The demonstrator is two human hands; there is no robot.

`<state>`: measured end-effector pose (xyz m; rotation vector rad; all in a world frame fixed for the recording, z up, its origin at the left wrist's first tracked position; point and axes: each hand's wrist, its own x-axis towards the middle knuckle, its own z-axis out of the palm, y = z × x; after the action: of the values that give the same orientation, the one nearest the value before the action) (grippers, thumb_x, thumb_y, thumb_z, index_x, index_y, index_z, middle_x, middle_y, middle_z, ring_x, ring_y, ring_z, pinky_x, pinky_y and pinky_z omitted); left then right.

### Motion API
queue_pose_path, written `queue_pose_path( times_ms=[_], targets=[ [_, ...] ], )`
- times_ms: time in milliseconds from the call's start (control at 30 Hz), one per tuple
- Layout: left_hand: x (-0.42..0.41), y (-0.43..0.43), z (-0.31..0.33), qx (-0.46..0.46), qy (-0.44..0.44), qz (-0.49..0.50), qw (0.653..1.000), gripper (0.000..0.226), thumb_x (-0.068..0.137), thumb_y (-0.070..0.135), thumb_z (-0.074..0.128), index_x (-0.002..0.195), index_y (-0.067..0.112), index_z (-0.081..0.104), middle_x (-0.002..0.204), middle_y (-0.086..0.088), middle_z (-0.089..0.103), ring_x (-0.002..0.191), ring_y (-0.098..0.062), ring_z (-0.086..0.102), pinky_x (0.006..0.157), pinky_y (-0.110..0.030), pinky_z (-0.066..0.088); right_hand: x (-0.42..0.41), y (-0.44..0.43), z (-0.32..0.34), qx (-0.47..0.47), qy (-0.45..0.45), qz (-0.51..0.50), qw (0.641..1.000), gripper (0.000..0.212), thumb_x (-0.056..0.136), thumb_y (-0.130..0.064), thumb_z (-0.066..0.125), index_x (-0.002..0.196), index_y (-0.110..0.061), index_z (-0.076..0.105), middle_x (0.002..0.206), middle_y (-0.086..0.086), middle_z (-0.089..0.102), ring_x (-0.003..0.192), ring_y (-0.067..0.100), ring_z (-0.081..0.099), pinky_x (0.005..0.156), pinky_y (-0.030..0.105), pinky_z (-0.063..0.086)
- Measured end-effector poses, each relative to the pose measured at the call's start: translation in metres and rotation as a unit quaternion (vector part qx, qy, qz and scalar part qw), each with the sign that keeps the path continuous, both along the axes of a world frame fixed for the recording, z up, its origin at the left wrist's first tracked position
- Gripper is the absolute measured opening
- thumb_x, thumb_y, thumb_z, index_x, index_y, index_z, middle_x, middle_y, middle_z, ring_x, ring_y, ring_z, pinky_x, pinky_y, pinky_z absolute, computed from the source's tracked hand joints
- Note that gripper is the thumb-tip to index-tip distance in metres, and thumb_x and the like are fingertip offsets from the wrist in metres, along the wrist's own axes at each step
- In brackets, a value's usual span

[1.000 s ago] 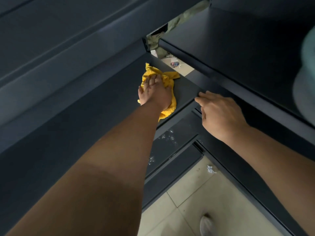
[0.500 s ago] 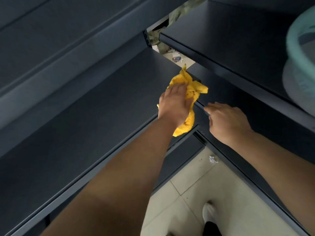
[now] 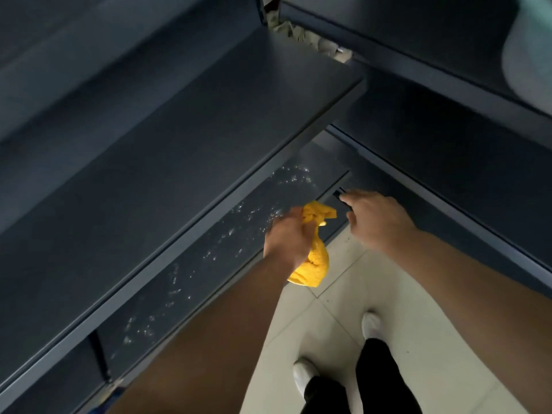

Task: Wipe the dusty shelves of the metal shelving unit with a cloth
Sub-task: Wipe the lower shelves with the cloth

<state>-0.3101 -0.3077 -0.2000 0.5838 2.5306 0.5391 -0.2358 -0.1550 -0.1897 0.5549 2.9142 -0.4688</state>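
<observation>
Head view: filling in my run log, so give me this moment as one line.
left hand: grips bunched yellow cloth | right hand: open, by lower shelf corner | lower shelf: white specks visible

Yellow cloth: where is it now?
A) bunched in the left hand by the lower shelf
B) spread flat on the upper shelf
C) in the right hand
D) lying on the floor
A: the left hand grips the bunched yellow cloth near the speckled lower shelf.
</observation>
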Motion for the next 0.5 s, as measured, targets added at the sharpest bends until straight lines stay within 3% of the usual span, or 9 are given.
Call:
queue_pose_path(
  times_ms=[167, 300, 500],
  targets=[
    [-0.011, -0.019, -0.022, 0.017, -0.025, 0.107, 0.994, 0.034, 0.093, 0.040, 0.046, 0.120, 0.022, 0.054, 0.105, -0.009, 0.067, 0.098, -0.033, 0.061, 0.084, -0.042, 0.051, -0.017, -0.030, -0.040, -0.026, -0.010, 0.037, 0.999, 0.035, 0.096, -0.027, 0.047, 0.129, -0.019, 0.055, 0.120, 0.007, 0.066, 0.106, 0.028, 0.064, 0.085, 0.040, 0.054],
    [-0.039, -0.019, -0.053, -0.005, 0.005, 0.162, 0.987, 0.045, 0.093, 0.051, 0.044, 0.120, 0.016, 0.055, 0.106, -0.013, 0.066, 0.102, -0.036, 0.060, 0.075, -0.036, 0.042, -0.044, -0.033, -0.069, -0.041, 0.006, 0.065, 0.997, 0.041, 0.100, -0.030, 0.041, 0.139, -0.020, 0.047, 0.129, 0.005, 0.061, 0.111, 0.028, 0.062, 0.086, 0.036, 0.052],
    [-0.092, -0.007, -0.083, 0.018, 0.012, 0.243, 0.970, 0.064, 0.092, 0.064, 0.039, 0.133, 0.014, 0.044, 0.122, -0.015, 0.061, 0.114, -0.034, 0.055, 0.082, -0.037, 0.037, -0.086, -0.017, -0.110, -0.021, 0.025, 0.091, 0.995, 0.044, 0.100, -0.032, 0.041, 0.143, -0.021, 0.042, 0.133, 0.003, 0.060, 0.117, 0.028, 0.058, 0.089, 0.037, 0.047]
  ],
)
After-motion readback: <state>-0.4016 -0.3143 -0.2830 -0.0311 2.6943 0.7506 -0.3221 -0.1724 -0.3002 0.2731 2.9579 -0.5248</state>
